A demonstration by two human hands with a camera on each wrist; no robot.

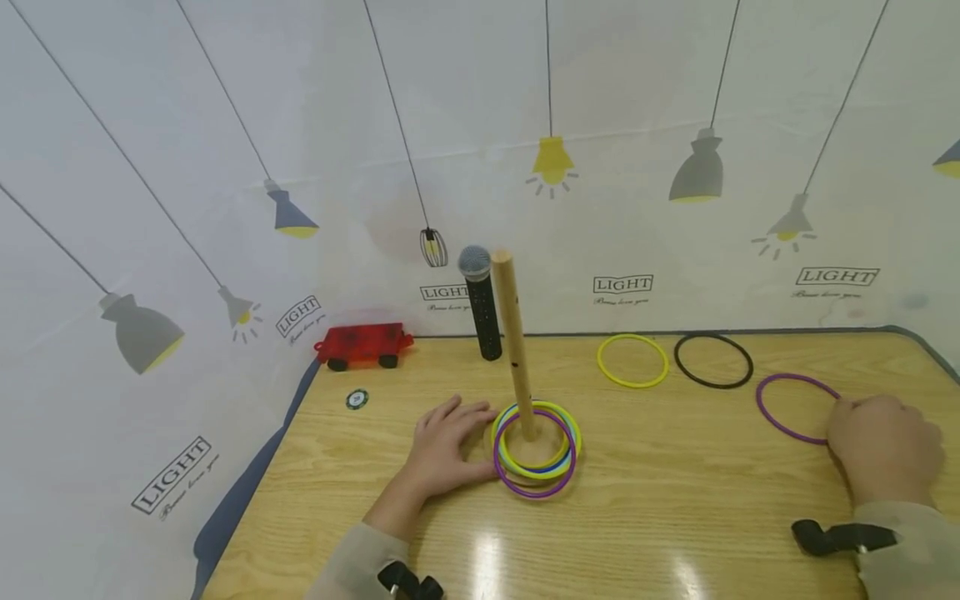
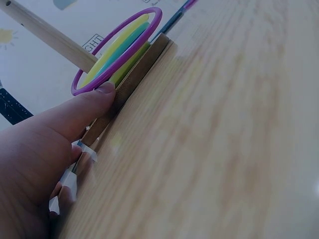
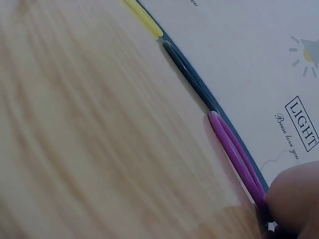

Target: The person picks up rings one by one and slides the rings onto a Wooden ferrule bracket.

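Note:
A wooden ring-toss stand (image 1: 512, 333) with an upright peg stands mid-table. Around its foot lie several rings, with a purple ring (image 1: 534, 495) on top and yellow and blue ones beneath. My left hand (image 1: 448, 446) lies on the table along the stand's left side, thumb and forefinger extended on either side of its round base (image 2: 124, 94). The left thumb meets the base edge just under the purple ring. At the right, my right hand (image 1: 885, 446) pinches the right side of another purple ring (image 1: 797, 377) lying low over the table; the fingertips are hidden beneath the hand.
A yellow ring (image 1: 632, 386) and a black ring (image 1: 712, 385) lie along the table's back edge. A black microphone (image 1: 483, 312) stands behind the peg. To the left are a red toy car (image 1: 365, 343) and a poker chip (image 1: 357, 399). A lamp-printed curtain hangs behind.

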